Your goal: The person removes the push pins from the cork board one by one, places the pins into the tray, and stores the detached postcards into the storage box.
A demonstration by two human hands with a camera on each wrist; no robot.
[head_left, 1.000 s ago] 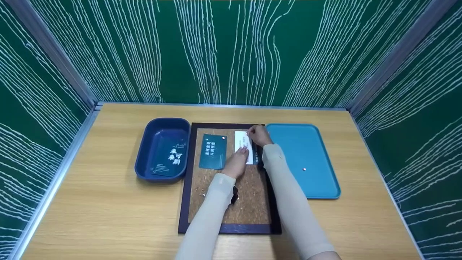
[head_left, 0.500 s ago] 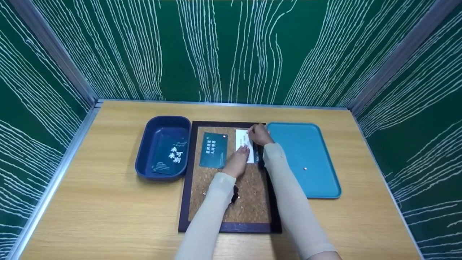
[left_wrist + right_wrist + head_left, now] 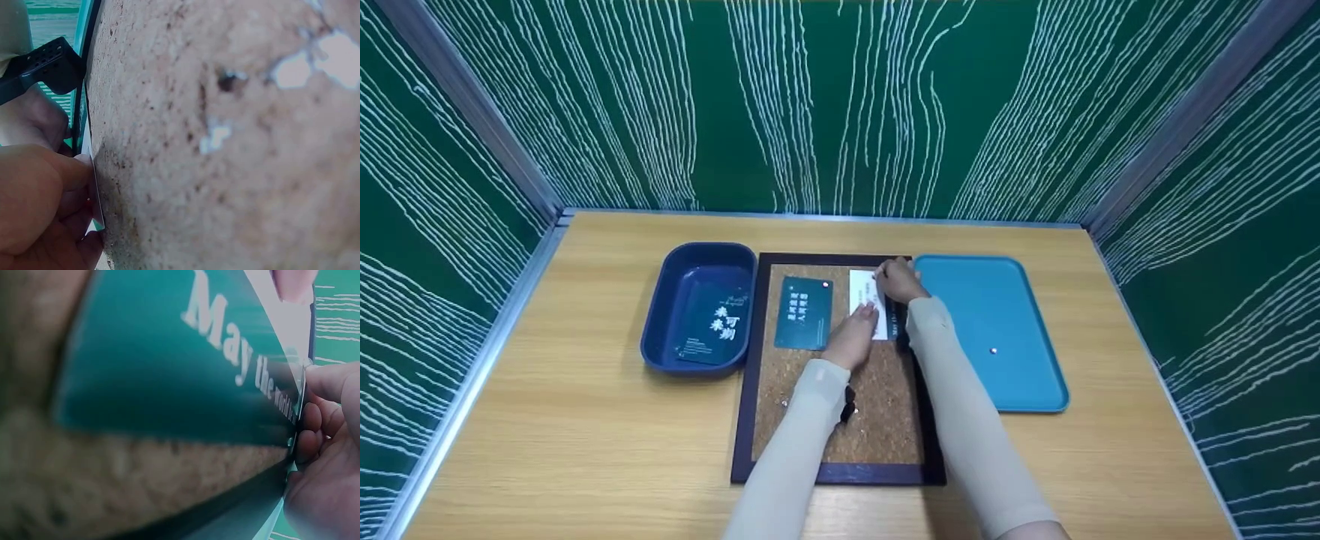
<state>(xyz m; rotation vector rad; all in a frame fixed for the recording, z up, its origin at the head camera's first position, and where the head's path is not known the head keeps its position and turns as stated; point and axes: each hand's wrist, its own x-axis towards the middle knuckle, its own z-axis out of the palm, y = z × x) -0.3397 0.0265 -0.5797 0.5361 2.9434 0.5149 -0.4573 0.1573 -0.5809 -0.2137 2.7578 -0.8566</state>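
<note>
A white and dark green card [image 3: 856, 287] lies at the top right of the framed corkboard [image 3: 877, 420]. My left hand [image 3: 851, 337] rests on its white part, fingertips pressing it to the cork. At the card's upper edge my right hand [image 3: 900, 280] has thumb and curled fingers together around a small shiny pushpin [image 3: 307, 362], mostly covered by the fingertips. White lettering [image 3: 214, 318] runs along the green part in the right wrist view. A second green card [image 3: 804, 330], with a pushpin [image 3: 825, 285] at its upper right corner, lies to the left on the cork.
A dark blue bin [image 3: 654, 330] holding another green card [image 3: 709, 337] stands left of the board. On the right, a turquoise tray [image 3: 997, 300] carries one loose pin [image 3: 993, 351]. Several small shiny bits lie on the lower cork, partly behind my left forearm.
Both hands stay at the same places on the white and green card. The head view shifts only very slightly.
</note>
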